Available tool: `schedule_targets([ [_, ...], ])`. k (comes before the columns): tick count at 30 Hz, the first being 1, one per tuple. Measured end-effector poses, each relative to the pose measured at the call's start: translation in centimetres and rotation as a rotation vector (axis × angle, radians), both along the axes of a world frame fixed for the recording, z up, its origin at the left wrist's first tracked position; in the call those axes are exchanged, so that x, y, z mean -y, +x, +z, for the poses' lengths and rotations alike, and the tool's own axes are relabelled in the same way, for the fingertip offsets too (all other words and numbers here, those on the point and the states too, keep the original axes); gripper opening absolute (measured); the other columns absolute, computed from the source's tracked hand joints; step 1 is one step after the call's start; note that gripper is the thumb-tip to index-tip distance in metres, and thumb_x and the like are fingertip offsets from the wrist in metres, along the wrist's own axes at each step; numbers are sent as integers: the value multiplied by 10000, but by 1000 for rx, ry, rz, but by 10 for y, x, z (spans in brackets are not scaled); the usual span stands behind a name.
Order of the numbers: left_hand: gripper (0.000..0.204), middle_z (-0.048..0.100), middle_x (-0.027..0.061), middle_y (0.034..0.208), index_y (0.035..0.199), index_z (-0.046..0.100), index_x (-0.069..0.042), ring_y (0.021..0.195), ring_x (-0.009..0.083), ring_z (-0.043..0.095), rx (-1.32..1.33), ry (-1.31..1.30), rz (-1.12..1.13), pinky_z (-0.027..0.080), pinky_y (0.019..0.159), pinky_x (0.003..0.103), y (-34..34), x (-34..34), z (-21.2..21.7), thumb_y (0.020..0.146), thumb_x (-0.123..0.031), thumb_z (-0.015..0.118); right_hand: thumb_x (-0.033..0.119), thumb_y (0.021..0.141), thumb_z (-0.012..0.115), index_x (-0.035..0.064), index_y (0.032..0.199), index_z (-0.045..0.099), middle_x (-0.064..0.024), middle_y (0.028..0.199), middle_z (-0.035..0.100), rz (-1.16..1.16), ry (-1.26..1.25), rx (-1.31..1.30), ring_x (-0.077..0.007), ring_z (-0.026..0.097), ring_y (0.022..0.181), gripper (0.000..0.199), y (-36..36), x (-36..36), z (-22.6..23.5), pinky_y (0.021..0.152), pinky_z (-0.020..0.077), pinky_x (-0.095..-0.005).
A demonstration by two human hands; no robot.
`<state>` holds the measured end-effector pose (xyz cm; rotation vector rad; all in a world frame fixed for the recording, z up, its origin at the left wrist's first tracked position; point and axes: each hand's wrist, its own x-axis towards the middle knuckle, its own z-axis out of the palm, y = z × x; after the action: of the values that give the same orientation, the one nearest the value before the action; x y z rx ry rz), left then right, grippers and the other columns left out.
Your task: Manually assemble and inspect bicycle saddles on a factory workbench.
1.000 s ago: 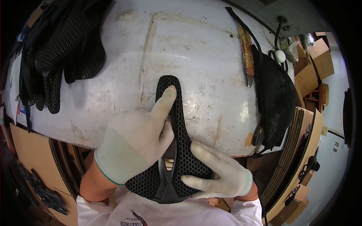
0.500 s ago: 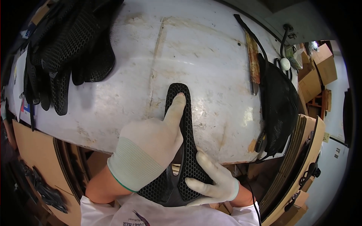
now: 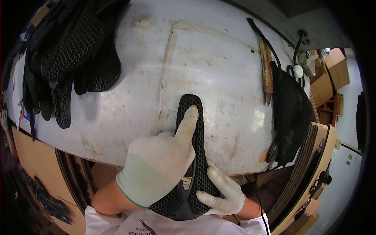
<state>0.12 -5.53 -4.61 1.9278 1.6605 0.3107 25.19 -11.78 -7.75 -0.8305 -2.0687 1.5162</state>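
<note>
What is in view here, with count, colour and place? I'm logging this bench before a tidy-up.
perforated saddle: one, black, nose on the near table edge, wide end toward the person
table: one, white, stained, centre
pile of perforated saddles: several, black, far left of the table
rusty flat tool: one, brown, right side of the table
mesh bag: one, black, right table edge
cardboard boxes: several, brown, far right
left hand: white glove, forefinger lying along the saddle
right hand: white glove, gripping the wide end

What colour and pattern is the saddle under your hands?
Black, with a honeycomb mesh of small holes: the saddle, clearest in the head view.
</note>
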Motion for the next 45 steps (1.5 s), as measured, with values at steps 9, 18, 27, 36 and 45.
schedule_targets([
  [9,621,639,141,658,1520,538,-55,520,311,631,49,-18,-18,509,515,421,-1,-2,0,913,-93,661,123,888,799,24,1533,539,-387,1526,452,-224,-197,27,-516,531,1384,702,-14,11,6,1130,463,-494],
  [18,625,675,184,764,1507,545,-48,570,336,650,84,2,-50,527,550,430,-6,-5,-3,893,-55,661,181,778,704,43,1143,778,-193,1239,699,36,524,174,-399,686,1136,397,-17,-15,20,941,572,-463],
  [27,627,718,246,958,1508,543,-33,722,383,711,282,-113,-26,555,641,421,-18,-4,-3,913,-139,706,149,842,681,13,1123,756,-161,1195,726,48,573,60,-347,700,1181,321,-19,-25,15,1035,564,-459],
  [36,700,512,300,1427,1364,722,-146,1255,463,618,540,-152,-356,523,1043,470,-88,77,-2,783,-508,865,139,826,684,22,1139,734,-155,1203,712,34,622,41,-353,698,1173,338,-14,-28,12,1029,563,-458],
  [45,654,615,303,1356,1340,725,-118,1183,452,670,727,-4,-163,541,999,489,-89,105,-48,852,-546,801,127,804,694,23,1122,731,-157,1197,709,16,610,49,-356,696,1164,337,-15,-24,11,1021,570,-460],
])
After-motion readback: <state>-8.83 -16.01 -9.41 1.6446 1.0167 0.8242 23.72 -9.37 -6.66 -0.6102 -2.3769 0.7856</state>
